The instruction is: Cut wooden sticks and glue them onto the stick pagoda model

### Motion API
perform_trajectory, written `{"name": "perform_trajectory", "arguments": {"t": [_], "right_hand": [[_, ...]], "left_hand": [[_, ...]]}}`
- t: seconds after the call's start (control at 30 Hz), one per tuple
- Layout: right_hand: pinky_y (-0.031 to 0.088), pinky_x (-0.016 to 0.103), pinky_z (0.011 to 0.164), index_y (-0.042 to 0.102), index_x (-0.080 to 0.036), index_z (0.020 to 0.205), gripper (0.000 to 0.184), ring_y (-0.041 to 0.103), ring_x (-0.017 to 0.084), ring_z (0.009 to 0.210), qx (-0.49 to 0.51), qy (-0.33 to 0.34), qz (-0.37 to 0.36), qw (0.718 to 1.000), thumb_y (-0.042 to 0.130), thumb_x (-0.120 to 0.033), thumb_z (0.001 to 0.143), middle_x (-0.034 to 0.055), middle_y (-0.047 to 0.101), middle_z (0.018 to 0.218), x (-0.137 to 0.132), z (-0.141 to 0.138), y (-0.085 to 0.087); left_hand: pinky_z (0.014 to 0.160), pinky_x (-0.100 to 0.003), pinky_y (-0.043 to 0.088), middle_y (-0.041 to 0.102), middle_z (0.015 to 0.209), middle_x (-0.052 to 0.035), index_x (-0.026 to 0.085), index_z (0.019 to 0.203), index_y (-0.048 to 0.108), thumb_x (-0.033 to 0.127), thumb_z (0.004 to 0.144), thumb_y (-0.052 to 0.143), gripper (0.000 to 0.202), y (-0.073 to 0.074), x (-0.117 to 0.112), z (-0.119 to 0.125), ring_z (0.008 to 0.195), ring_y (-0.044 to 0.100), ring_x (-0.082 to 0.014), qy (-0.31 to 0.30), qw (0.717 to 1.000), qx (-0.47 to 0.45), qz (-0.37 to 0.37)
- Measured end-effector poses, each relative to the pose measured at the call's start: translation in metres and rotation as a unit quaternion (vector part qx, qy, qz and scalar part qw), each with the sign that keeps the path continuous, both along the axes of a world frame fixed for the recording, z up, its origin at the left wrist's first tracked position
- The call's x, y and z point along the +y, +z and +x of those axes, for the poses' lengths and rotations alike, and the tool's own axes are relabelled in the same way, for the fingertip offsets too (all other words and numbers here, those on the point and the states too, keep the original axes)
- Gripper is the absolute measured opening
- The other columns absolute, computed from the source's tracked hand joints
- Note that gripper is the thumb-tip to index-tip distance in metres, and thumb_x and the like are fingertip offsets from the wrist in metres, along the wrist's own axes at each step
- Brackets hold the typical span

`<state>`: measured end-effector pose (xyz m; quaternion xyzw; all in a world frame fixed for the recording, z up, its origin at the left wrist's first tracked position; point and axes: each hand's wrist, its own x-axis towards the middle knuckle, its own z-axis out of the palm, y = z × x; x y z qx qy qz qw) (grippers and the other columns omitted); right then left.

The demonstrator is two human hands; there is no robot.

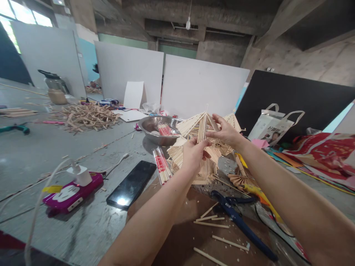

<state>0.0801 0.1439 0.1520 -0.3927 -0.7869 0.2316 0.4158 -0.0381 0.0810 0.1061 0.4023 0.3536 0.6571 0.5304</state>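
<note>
Stick model (203,171) stood beyond the brown board (172,240), right of a steel basin (155,139). The left hand (195,153) pinched the low edge of its peaked roof (202,129), apparently to steady it; the right hand (226,131) touched the right slope, whether gripping I couldn't tell. Loose sticks (230,242) and a blue cutter (244,226) lay near, probably for easy reach.

Head-worn camera looking forward and down; left hand (194,155), right hand (226,131) showing close, near mid-frame; floor (83,147) stretching away, white panels (199,85) standing farther off, ceiling (133,18) crossing top.
</note>
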Motion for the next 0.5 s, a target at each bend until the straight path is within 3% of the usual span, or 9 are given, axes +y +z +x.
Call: {"name": "perform_trajectory", "arguments": {"t": [0.1, 0.3, 0.5], "right_hand": [[0.026, 0.043, 0.098, 0.027, -0.017, 0.128, 0.092, 0.028, 0.028, 0.121, -0.005, -0.024, 0.033, 0.999, 0.066, -0.052, 0.053, 0.0149, 0.028, 0.133, -0.009, 0.0, 0.0], [0.02, 0.045, 0.1, 0.033, -0.023, 0.126, 0.081, 0.027, 0.029, 0.12, -0.138, -0.021, 0.183, 0.973, 0.063, -0.053, 0.057, 0.0094, 0.037, 0.127, -0.024, 0.009, -0.007], [0.021, 0.046, 0.1, 0.029, -0.025, 0.129, 0.08, 0.024, 0.029, 0.121, -0.185, -0.046, 0.233, 0.954, 0.06, -0.052, 0.06, 0.0084, 0.031, 0.131, -0.023, 0.009, -0.02]], "left_hand": [[0.032, -0.018, 0.027, 0.062, 0.066, -0.0039, 0.013, 0.072, 0.056, 0.025, 0.063, 0.056, 0.015, 0.0, 0.001, -0.001, 0.032, 0.047, -0.0052, -0.012, 1.0, -0.007, -0.003], [0.032, -0.018, 0.025, 0.062, 0.063, -0.0046, 0.012, 0.064, 0.056, 0.028, 0.061, 0.058, 0.016, 0.002, 0.004, -0.005, 0.032, 0.048, -0.0068, -0.025, 0.999, -0.013, -0.017], [0.035, -0.018, 0.031, 0.065, 0.067, -0.0079, 0.012, 0.064, 0.059, 0.036, 0.06, 0.06, 0.024, 0.002, 0.007, -0.012, 0.039, 0.054, -0.0095, -0.049, 0.999, -0.002, -0.023]]}}
